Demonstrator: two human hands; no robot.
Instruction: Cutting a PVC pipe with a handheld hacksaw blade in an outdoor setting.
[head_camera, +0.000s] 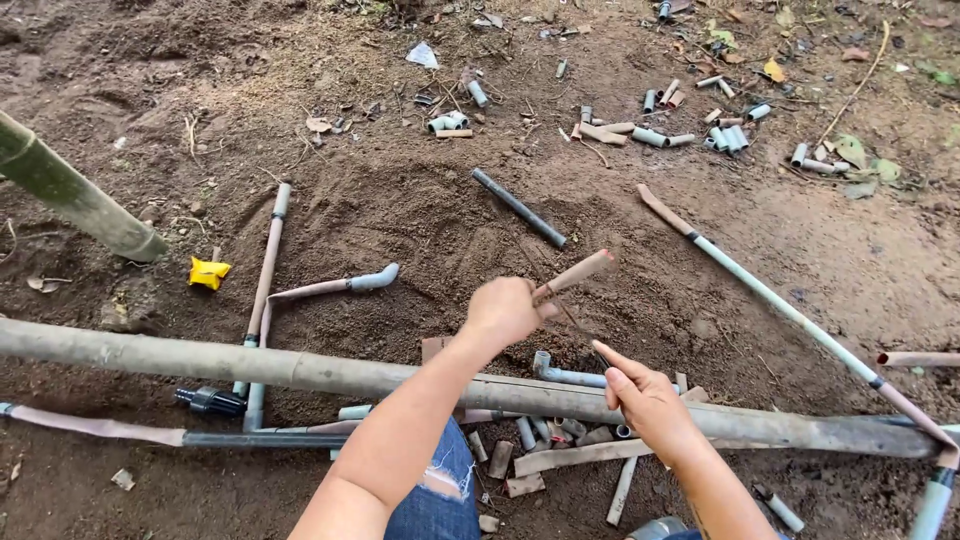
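Pipe piece (578, 273) above pipe-strewn bare soil (420, 220) outdoors.

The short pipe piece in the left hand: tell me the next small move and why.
Probably bring the right hand up to meet the short muddy pipe piece. The left hand holds it raised over the soil, free end pointing up-right, while the right hand hovers open just below, fingers extended, with a thin stick between them.

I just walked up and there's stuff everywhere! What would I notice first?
First, the left hand in the middle, holding up a short muddy pipe piece, with the right hand just below it. Next, the long bamboo pole lying across the dirt, and the small pipe offcuts scattered at the top right.
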